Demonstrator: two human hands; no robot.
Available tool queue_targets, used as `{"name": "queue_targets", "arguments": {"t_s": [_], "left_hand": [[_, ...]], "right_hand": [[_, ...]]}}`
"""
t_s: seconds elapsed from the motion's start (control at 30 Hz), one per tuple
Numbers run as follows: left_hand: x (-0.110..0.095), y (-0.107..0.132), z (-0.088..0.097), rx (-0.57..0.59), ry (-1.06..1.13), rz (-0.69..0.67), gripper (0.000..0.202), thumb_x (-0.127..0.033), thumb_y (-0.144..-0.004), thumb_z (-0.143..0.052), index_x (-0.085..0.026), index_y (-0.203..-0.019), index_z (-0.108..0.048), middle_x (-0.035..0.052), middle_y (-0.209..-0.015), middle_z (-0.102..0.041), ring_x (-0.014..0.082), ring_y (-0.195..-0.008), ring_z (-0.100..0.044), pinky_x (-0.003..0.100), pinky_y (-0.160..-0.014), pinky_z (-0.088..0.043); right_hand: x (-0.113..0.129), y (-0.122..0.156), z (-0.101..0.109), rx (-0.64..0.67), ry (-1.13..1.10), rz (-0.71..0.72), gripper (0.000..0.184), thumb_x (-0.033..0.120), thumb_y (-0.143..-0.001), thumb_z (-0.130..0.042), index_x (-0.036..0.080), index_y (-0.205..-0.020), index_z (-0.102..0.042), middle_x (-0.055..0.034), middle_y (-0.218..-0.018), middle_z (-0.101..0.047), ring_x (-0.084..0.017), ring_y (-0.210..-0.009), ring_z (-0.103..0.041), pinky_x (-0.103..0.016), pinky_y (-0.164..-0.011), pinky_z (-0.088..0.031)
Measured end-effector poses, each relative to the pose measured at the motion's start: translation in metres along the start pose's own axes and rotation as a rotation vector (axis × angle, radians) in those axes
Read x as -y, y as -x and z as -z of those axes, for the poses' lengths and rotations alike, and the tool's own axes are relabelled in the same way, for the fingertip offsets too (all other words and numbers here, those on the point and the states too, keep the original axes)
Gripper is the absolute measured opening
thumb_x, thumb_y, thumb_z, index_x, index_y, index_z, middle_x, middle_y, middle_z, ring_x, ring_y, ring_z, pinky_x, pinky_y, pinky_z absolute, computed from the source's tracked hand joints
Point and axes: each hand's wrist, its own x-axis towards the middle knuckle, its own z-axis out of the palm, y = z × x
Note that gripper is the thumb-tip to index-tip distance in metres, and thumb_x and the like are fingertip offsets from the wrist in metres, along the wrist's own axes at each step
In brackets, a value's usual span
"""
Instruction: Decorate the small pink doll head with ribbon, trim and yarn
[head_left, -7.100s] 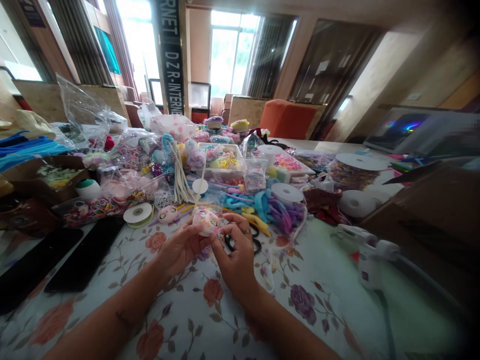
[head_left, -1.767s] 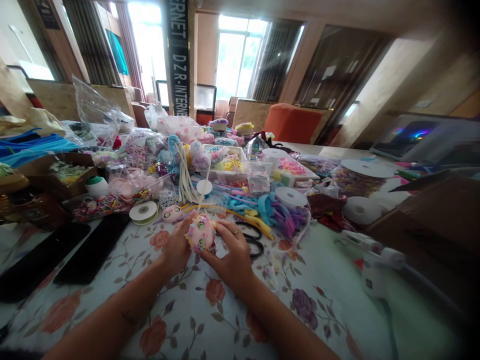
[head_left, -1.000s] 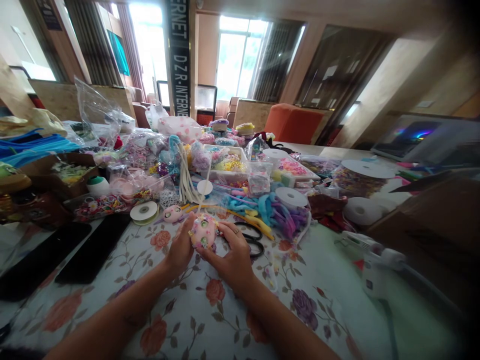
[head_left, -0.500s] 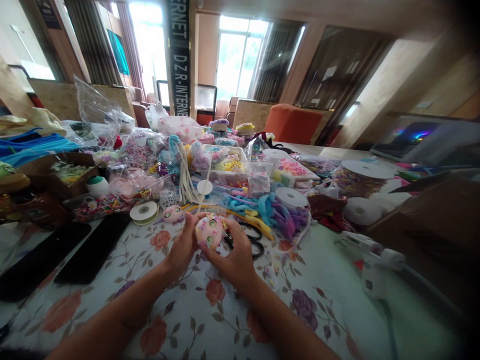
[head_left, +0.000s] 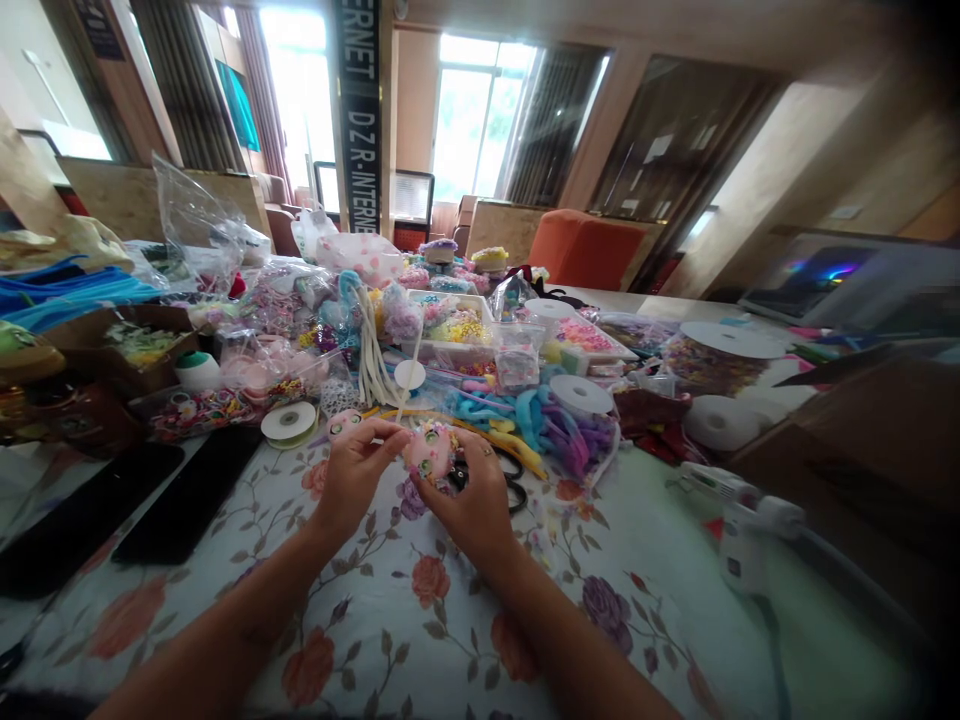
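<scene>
A pink round doll face [head_left: 429,452] with green eyes and small colourful pieces around its edge is tilted sideways above the table. My right hand [head_left: 480,495] grips it by its right side, thumb below and fingers above. My left hand [head_left: 358,475] is closed in a pinch, its thumb and fingertips at the face's left edge. Whatever is between those fingertips is too small to make out. Black-handled scissors [head_left: 516,495] lie partly hidden behind my right hand. Just beyond my left hand, a second pink doll face [head_left: 344,424] rests on the table.
Bagged beads [head_left: 199,412], a ribbon spool [head_left: 289,423] and blue and purple fuzzy stems [head_left: 536,420] crowd the far side. Two black phones or flat slabs [head_left: 187,495] lie left. A white glue gun [head_left: 742,535] stands right, beside a cardboard box [head_left: 862,450]. Flowered cloth [head_left: 375,620] covers the table.
The doll face has turned sideways and shifted slightly right in my right hand. My left hand has gone from holding its side to a pinch at its left edge.
</scene>
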Motion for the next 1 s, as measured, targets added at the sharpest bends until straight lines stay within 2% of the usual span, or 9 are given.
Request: {"name": "queue_targets", "arguments": {"t_s": [0.13,0.4,0.5,0.6,0.7,0.77,0.87,0.93,1.0], "left_hand": [[0.001,-0.004,0.003,-0.046,0.023,0.011,0.015,-0.032,-0.074,-0.076,-0.018,-0.072,-0.073,-0.0014,-0.064,-0.06,0.0123,-0.062,-0.05,0.023,-0.062,-0.04],[0.003,-0.026,0.021,-0.437,0.322,0.044,0.028,-0.035,-0.061,-0.084,-0.016,-0.075,-0.069,-0.0043,-0.062,-0.057,0.007,-0.057,-0.047,0.019,-0.058,-0.04],[0.003,-0.027,0.023,-0.478,0.289,0.041,0.027,-0.041,-0.067,-0.079,-0.018,-0.07,-0.066,-0.0048,-0.059,-0.056,0.0075,-0.055,-0.049,0.019,-0.056,-0.041],[0.004,-0.021,0.018,-0.384,0.128,0.056,0.036,-0.047,-0.073,-0.073,-0.018,-0.056,-0.06,0.002,-0.067,-0.065,0.0149,-0.069,-0.061,0.025,-0.063,-0.047],[0.006,-0.011,0.01,-0.188,-0.044,0.016,0.027,-0.038,-0.066,-0.08,-0.018,-0.081,-0.071,0.0074,-0.098,-0.073,0.0226,-0.093,-0.066,0.029,-0.075,-0.051],[0.006,-0.004,0.005,-0.053,-0.12,0.037,0.034,-0.039,-0.07,-0.077,-0.018,-0.096,-0.071,0.0061,-0.088,-0.074,0.02,-0.076,-0.067,0.03,-0.067,-0.052],[0.005,0.004,0.0,0.078,-0.18,0.06,0.031,-0.045,-0.082,-0.065,-0.016,-0.072,-0.067,0.0012,-0.059,-0.063,0.0133,-0.053,-0.056,0.026,-0.056,-0.047],[0.005,0.006,-0.003,0.128,-0.168,0.024,0.03,-0.044,-0.083,-0.064,-0.016,-0.072,-0.065,0.0014,-0.067,-0.062,0.0125,-0.06,-0.057,0.024,-0.058,-0.048],[0.006,0.006,-0.005,0.158,-0.113,0.008,0.025,-0.041,-0.079,-0.07,-0.018,-0.088,-0.065,0.0024,-0.085,-0.063,0.0133,-0.071,-0.059,0.024,-0.061,-0.049]], "right_hand": [[-0.001,-0.001,-0.001,-0.001,-0.009,-0.064,0.048,0.037,-0.073,-0.075,0.018,-0.113,-0.058,-0.0138,-0.107,-0.067,-0.031,-0.101,-0.064,-0.047,-0.089,-0.053],[-0.022,-0.013,0.016,-0.077,-0.129,-0.359,0.055,0.046,-0.069,-0.074,0.015,-0.113,-0.062,-0.0106,-0.098,-0.07,-0.027,-0.083,-0.066,-0.043,-0.079,-0.054],[-0.035,-0.016,0.029,-0.076,-0.165,-0.437,0.059,0.048,-0.069,-0.074,0.015,-0.115,-0.061,-0.0119,-0.103,-0.07,-0.027,-0.087,-0.067,-0.043,-0.082,-0.054],[-0.042,-0.013,0.036,-0.04,-0.16,-0.471,0.059,0.048,-0.071,-0.073,0.014,-0.117,-0.059,-0.0135,-0.106,-0.069,-0.027,-0.09,-0.066,-0.042,-0.084,-0.053],[-0.04,-0.008,0.034,-0.009,-0.1,-0.405,0.056,0.047,-0.071,-0.073,0.014,-0.114,-0.06,-0.013,-0.103,-0.069,-0.028,-0.09,-0.066,-0.043,-0.085,-0.052],[-0.034,-0.006,0.031,0.021,-0.052,-0.323,0.051,0.046,-0.072,-0.074,0.015,-0.11,-0.061,-0.0124,-0.102,-0.069,-0.029,-0.093,-0.065,-0.044,-0.086,-0.051],[-0.025,-0.003,0.028,0.052,-0.022,-0.21,0.046,0.044,-0.074,-0.073,0.016,-0.109,-0.061,-0.0122,-0.101,-0.068,-0.03,-0.096,-0.064,-0.044,-0.086,-0.051],[-0.022,-0.001,0.027,0.063,-0.013,-0.159,0.045,0.043,-0.075,-0.073,0.016,-0.109,-0.06,-0.0127,-0.101,-0.068,-0.03,-0.096,-0.064,-0.044,-0.085,-0.052],[-0.02,0.001,0.025,0.071,0.002,-0.099,0.045,0.042,-0.076,-0.073,0.016,-0.11,-0.059,-0.0141,-0.103,-0.068,-0.031,-0.098,-0.064,-0.045,-0.086,-0.053]]}}
